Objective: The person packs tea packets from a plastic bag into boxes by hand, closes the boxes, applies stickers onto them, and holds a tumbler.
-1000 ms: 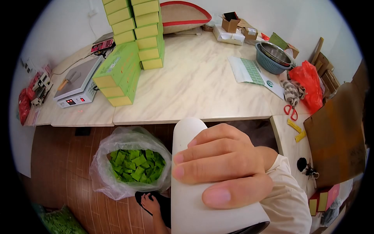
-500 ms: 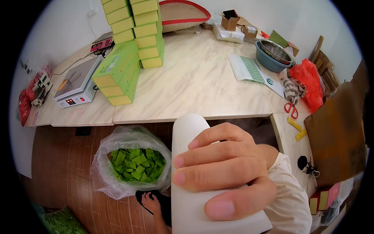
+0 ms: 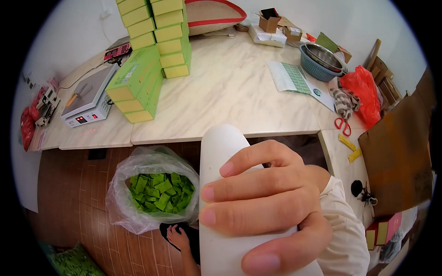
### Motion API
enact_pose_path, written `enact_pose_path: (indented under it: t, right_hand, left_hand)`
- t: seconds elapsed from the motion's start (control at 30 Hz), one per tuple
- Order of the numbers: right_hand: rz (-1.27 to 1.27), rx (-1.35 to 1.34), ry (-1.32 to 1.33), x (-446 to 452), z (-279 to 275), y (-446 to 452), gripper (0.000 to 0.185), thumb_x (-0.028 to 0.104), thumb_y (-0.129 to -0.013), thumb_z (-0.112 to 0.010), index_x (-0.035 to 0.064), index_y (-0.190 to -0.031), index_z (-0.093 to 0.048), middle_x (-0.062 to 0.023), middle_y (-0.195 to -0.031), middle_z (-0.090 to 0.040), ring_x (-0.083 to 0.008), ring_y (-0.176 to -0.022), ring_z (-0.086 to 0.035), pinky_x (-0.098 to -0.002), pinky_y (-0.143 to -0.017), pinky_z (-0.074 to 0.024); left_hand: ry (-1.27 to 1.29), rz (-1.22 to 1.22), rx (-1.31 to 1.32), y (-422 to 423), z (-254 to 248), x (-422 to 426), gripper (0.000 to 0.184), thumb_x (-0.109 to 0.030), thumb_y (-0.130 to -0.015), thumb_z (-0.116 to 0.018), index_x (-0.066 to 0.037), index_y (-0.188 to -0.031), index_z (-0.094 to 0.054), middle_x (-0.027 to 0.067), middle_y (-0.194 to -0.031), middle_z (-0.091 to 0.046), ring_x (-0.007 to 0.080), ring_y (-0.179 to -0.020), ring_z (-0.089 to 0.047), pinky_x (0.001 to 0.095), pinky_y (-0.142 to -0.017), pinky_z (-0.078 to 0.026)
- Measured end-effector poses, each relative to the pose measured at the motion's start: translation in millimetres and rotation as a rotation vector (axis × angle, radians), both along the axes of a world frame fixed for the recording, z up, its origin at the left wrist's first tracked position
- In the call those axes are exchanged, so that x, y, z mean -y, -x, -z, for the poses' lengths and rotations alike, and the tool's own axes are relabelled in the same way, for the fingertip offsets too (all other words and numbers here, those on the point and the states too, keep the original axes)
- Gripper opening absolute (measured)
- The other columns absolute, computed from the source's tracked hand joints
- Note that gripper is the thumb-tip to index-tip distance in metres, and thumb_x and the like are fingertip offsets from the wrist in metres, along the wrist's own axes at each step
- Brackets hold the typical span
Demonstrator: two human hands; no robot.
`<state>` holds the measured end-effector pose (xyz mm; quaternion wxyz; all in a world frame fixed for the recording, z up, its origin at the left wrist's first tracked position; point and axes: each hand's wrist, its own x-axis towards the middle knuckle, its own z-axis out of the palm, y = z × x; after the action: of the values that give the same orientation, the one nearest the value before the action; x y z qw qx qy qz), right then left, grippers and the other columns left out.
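Observation:
A smooth white object with a rounded end stands out large in the foreground; its exact kind is not clear. My right hand lies across it with bent fingers gripping it, a cream sleeve behind. Its tip reaches up to the front edge of the marble-patterned table. Left of it, a clear plastic bag on the floor holds many small green packets. A bare foot in a black slipper shows below that bag. My left hand is out of view.
Green boxes are stacked on the table beside a scale. On the right are a blue basket with a metal bowl, red scissors, a red bag and a large cardboard box.
The view shifts slightly. My right hand and the white object look a little larger, with the object's tip higher and slightly farther left. The grip stays the same.

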<state>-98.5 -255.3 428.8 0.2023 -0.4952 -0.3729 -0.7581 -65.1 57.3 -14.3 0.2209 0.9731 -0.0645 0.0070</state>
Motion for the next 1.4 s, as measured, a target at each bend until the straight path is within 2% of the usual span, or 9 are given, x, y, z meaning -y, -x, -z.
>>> enact_pose_path:
  t: [0.1, 0.23, 0.33, 0.53, 0.63, 0.73, 0.83, 0.93, 1.4]
  right_hand:
    - [0.109, -0.622, 0.133, 7.3, -16.8, 48.5, 0.018, 0.025, -0.092, -0.053, 0.0154, -0.106, -0.046, -0.0109, -0.090, -0.067, -0.0248, -0.076, -0.066, -0.0373, -0.073, -0.0480]
    - [0.108, -0.613, 0.138, 10.0, -19.5, 40.3, 0.018, 0.025, -0.092, -0.053, 0.0158, -0.106, -0.046, -0.0108, -0.091, -0.067, -0.0242, -0.076, -0.066, -0.0373, -0.074, -0.0477]
    - [0.105, -0.185, 0.221, 15.0, -20.4, 17.8, 0.022, 0.017, -0.073, -0.067, 0.0062, -0.092, -0.059, -0.0106, -0.081, -0.065, -0.0224, -0.064, -0.063, -0.0322, -0.061, -0.0477]
    - [0.101, -0.023, 0.090, 3.7, -6.5, 5.5, 0.022, 0.017, -0.075, -0.067, 0.0073, -0.094, -0.060, -0.0095, -0.084, -0.065, -0.0205, -0.067, -0.063, -0.0323, -0.064, -0.0472]
    - [0.078, -0.402, 0.027, -0.1, -19.0, 44.9, 0.016, 0.004, -0.076, -0.061, 0.0047, -0.092, -0.062, -0.0093, -0.084, -0.061, -0.0177, -0.067, -0.058, -0.0304, -0.068, -0.0463]
    - [0.105, -0.767, 0.037, 1.7, -19.7, 51.9, 0.017, 0.022, -0.092, -0.053, 0.0144, -0.106, -0.047, -0.0131, -0.095, -0.066, -0.0258, -0.078, -0.066, -0.0373, -0.076, -0.0469]
    - [0.062, -0.567, 0.075, 9.0, -16.3, 43.2, 0.022, 0.008, -0.075, -0.062, 0.0005, -0.095, -0.063, -0.0105, -0.084, -0.061, -0.0184, -0.067, -0.057, -0.0303, -0.067, -0.0454]
    - [0.048, -0.849, 0.163, 16.0, -17.1, 55.9, 0.015, 0.011, -0.090, -0.052, 0.0086, -0.104, -0.048, -0.0203, -0.103, -0.063, -0.0308, -0.088, -0.065, -0.0383, -0.081, -0.0456]
    - [0.010, -0.901, 0.164, 18.9, -13.2, 56.3, 0.022, 0.007, -0.089, -0.052, 0.0060, -0.110, -0.047, -0.0225, -0.109, -0.061, -0.0319, -0.094, -0.064, -0.0394, -0.084, -0.0449]
  left_hand:
    - [0.011, 0.017, 0.003, -1.4, 3.1, -2.1, 0.025, -0.014, -0.078, -0.062, -0.008, -0.103, -0.061, 0.0104, -0.124, -0.051, 0.0290, -0.121, -0.043, 0.0446, -0.105, -0.028]
    - [0.002, 0.004, 0.002, -1.2, 3.8, -1.4, 0.025, -0.014, -0.079, -0.062, -0.009, -0.103, -0.061, 0.0108, -0.124, -0.051, 0.0292, -0.122, -0.042, 0.0446, -0.105, -0.028]
    - [-0.007, -0.004, -0.017, -1.5, 0.2, 0.6, 0.025, -0.015, -0.079, -0.062, -0.009, -0.104, -0.061, 0.0111, -0.125, -0.051, 0.0296, -0.123, -0.042, 0.0446, -0.105, -0.028]
    - [-0.015, -0.010, -0.040, -2.2, 1.3, 0.3, 0.024, -0.016, -0.081, -0.061, -0.009, -0.104, -0.061, 0.0112, -0.126, -0.050, 0.0298, -0.124, -0.040, 0.0446, -0.106, -0.027]
    - [-0.015, -0.006, -0.042, -2.6, 1.6, -0.5, 0.024, -0.016, -0.080, -0.061, -0.009, -0.104, -0.061, 0.0112, -0.126, -0.051, 0.0298, -0.124, -0.040, 0.0445, -0.106, -0.027]
    - [-0.017, -0.003, -0.037, -2.6, 2.7, -0.4, 0.025, -0.016, -0.080, -0.061, -0.009, -0.104, -0.061, 0.0110, -0.126, -0.051, 0.0298, -0.123, -0.041, 0.0445, -0.106, -0.027]
    - [-0.022, -0.003, -0.019, -2.3, 5.8, -1.4, 0.025, -0.016, -0.080, -0.061, -0.009, -0.103, -0.061, 0.0109, -0.125, -0.051, 0.0298, -0.123, -0.041, 0.0446, -0.105, -0.028]
    - [-0.012, 0.005, -0.007, -2.9, 6.4, -2.7, 0.024, -0.016, -0.080, -0.061, -0.009, -0.103, -0.061, 0.0108, -0.124, -0.051, 0.0297, -0.121, -0.042, 0.0448, -0.105, -0.028]
    - [0.008, -0.007, -0.040, -1.4, 3.2, -0.9, 0.024, -0.015, -0.080, -0.061, -0.009, -0.104, -0.060, 0.0102, -0.124, -0.050, 0.0283, -0.122, -0.041, 0.0447, -0.106, -0.026]
